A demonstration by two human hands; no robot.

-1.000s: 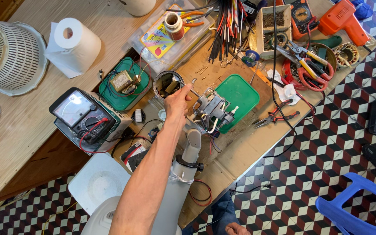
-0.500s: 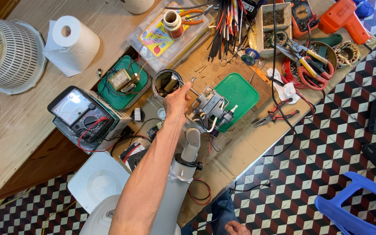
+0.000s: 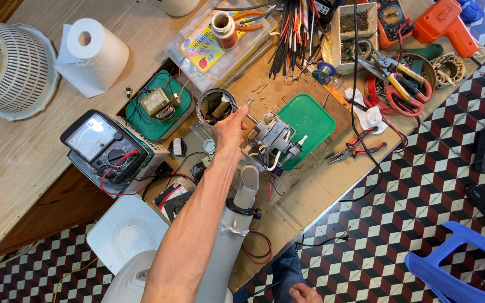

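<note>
Screwdriver [image 3: 246, 116] shaft pinched in the left hand [image 3: 229, 130] grip beside the metal motor assembly [image 3: 275, 136].

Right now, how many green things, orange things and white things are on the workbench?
Green: 2, the green lid and the green tray
Orange: 1, the orange power drill
White: 2, the paper roll and the white fan grille
Total: 5

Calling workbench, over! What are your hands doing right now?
Left hand stretched out, fingers pinching a thin metal tool at the small round tin. Right hand low by the knee, off the bench. Grey motor assembly beside the left hand.
</note>
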